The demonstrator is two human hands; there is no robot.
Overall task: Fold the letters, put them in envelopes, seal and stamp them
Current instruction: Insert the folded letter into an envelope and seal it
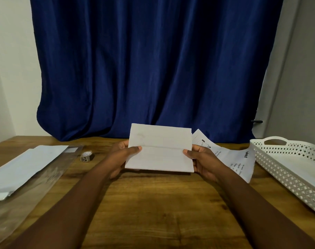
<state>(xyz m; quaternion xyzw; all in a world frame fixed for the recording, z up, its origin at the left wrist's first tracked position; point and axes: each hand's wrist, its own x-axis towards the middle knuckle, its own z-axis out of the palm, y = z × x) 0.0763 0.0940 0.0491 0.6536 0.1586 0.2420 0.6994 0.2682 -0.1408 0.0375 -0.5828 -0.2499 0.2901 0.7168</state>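
On the desk (153, 203), far left, lie envelopes (27, 162) in a clear sleeve, with a small roll (87, 156) (perhaps stamps) beside them. At centre, a folded letter (160, 150) is held above the desk, long axis running left to right. The left hand (120, 157) pinches its left edge, the right hand (201, 159) its right edge. More printed sheets (234, 159) lie behind the right hand; a white basket (286, 162) sits far right. The envelopes lie nearer the left hand.

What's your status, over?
Left hand and right hand grip folded letter above table. Envelopes left, untouched. Nothing blocking.
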